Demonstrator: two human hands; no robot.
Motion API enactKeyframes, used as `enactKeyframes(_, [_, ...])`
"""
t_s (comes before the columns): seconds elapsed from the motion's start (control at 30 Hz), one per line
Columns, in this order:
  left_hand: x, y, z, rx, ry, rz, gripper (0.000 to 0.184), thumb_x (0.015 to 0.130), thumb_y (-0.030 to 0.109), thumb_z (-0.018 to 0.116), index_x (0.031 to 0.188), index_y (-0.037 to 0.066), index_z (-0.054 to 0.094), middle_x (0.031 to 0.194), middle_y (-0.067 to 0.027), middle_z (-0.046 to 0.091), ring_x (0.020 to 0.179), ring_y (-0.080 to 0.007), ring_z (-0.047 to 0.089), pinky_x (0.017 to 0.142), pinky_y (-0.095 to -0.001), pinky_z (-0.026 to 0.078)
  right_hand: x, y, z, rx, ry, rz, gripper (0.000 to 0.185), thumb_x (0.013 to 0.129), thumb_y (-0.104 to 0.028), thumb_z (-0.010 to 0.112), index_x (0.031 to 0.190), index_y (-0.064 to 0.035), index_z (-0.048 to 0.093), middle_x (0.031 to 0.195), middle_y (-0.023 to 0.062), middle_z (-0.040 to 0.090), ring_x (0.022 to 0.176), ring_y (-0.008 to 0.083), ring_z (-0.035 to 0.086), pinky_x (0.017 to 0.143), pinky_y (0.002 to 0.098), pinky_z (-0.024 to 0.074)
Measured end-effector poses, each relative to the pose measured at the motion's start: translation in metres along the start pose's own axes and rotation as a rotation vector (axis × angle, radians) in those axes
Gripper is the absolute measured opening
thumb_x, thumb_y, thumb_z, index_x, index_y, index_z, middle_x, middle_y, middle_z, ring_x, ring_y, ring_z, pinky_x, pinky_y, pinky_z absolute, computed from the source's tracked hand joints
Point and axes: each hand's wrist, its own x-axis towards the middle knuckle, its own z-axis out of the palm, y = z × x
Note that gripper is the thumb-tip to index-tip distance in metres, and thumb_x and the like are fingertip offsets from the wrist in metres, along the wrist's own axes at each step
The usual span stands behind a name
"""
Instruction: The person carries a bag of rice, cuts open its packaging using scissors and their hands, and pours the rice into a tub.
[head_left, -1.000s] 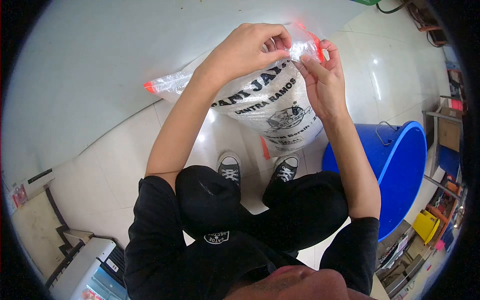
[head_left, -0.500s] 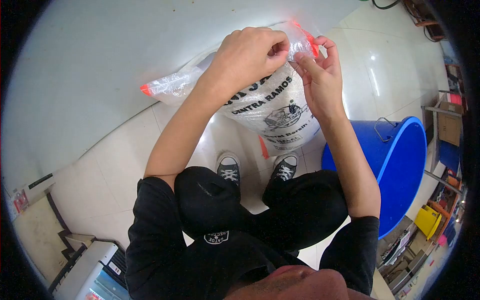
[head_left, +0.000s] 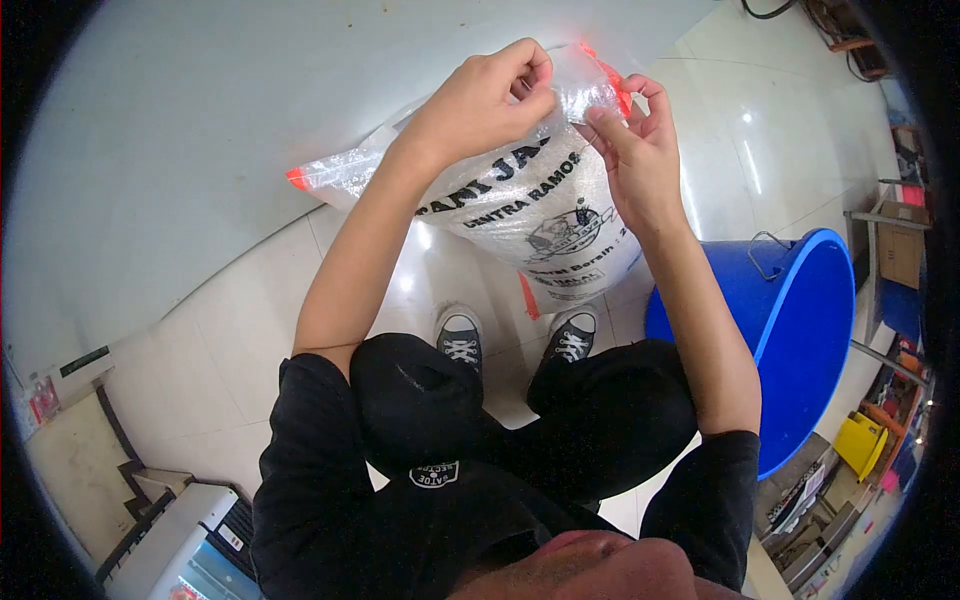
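Note:
A white woven plastic sack (head_left: 540, 210) with black print stands upright on the floor, between my shoes and a grey panel. Its top edge is see-through, with orange-red corners. My right hand (head_left: 645, 145) pinches the top edge close to the right corner (head_left: 612, 85). Over the middle of the top edge, my left hand (head_left: 490, 100) is closed, thumb against curled fingers. Whatever it pinches is too small or hidden to make out. Part of the top edge lies behind my left hand and forearm.
A large blue bucket (head_left: 720, 265) with a wire handle lies tipped beside my right arm, its mouth facing right. The grey panel (head_left: 200, 150) spans the upper left. Shelves with boxes (head_left: 900, 245) and a yellow container (head_left: 858, 445) are along the right side.
My left hand has moved left and slightly up, away from my right hand, uncovering more of the sack's print. My right hand keeps its pinch on the sack, shifting only slightly.

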Motion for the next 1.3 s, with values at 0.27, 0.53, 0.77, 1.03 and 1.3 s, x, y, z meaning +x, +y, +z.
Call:
enactKeyframes(0.27, [-0.003, -0.005, 0.006, 0.11, -0.023, 0.23, 0.02, 0.085, 0.017, 0.075, 0.093, 0.004, 0.062, 0.085, -0.0031, 0.066, 0.076, -0.0155, 0.061, 0.071, -0.0296, 0.051, 0.0, -0.001, -0.006, -0.383, -0.022, -0.146, 0.038, 0.087, 0.006, 0.061, 0.121, -0.0058, 0.048, 0.123, 0.0184, 0.056, 0.107, 0.03, 0.062, 0.096, 0.0414, 0.0509])
enactKeyframes(0.53, [-0.01, 0.007, -0.006, 0.086, 0.168, 0.261, 0.015, 0.087, 0.012, 0.073, 0.094, 0.002, 0.064, 0.086, -0.0035, 0.066, 0.079, -0.0157, 0.063, 0.076, -0.0295, 0.051, 0.005, -0.009, -0.01, -1.055, -0.149, -0.589, 0.017, 0.086, -0.008, 0.069, 0.103, -0.0039, 0.068, 0.108, 0.0152, 0.065, 0.094, 0.0341, 0.065, 0.084, 0.0385, 0.0519])
enactKeyframes(0.77, [-0.087, -0.04, -0.054, 0.25, 0.383, 0.112, 0.018, 0.088, 0.011, 0.069, 0.104, 0.003, 0.064, 0.097, -0.0093, 0.066, 0.092, -0.024, 0.065, 0.085, -0.0347, 0.051, 0.009, -0.016, -0.013, -1.012, -0.04, -0.544, 0.014, 0.093, -0.011, 0.065, 0.103, -0.0013, 0.068, 0.107, 0.0135, 0.065, 0.09, 0.0265, 0.066, 0.081, 0.0349, 0.0539])
enactKeyframes(1.03, [-0.21, -0.134, -0.116, 0.04, 0.205, -0.407, 0.027, 0.098, 0.026, 0.063, 0.111, 0.002, 0.062, 0.089, -0.0024, 0.065, 0.08, -0.0113, 0.058, 0.075, -0.0274, 0.049, 0.018, -0.012, -0.004, -0.944, 0.082, -0.514, 0.017, 0.095, -0.012, 0.064, 0.106, 0.0006, 0.066, 0.105, 0.0116, 0.064, 0.088, 0.0215, 0.064, 0.079, 0.033, 0.0547])
enactKeyframes(1.3, [-0.125, -0.038, -0.065, -0.345, 0.246, -0.392, 0.022, 0.103, 0.025, 0.057, 0.103, 0.004, 0.06, 0.07, 0.0043, 0.052, 0.063, -0.0026, 0.048, 0.055, -0.0211, 0.042, 0.061, -0.015, -0.047, -0.378, 0.39, -0.361, 0.025, 0.102, -0.018, 0.057, 0.115, 0.0034, 0.06, 0.106, 0.0104, 0.064, 0.096, 0.0176, 0.064, 0.085, 0.0333, 0.0556])
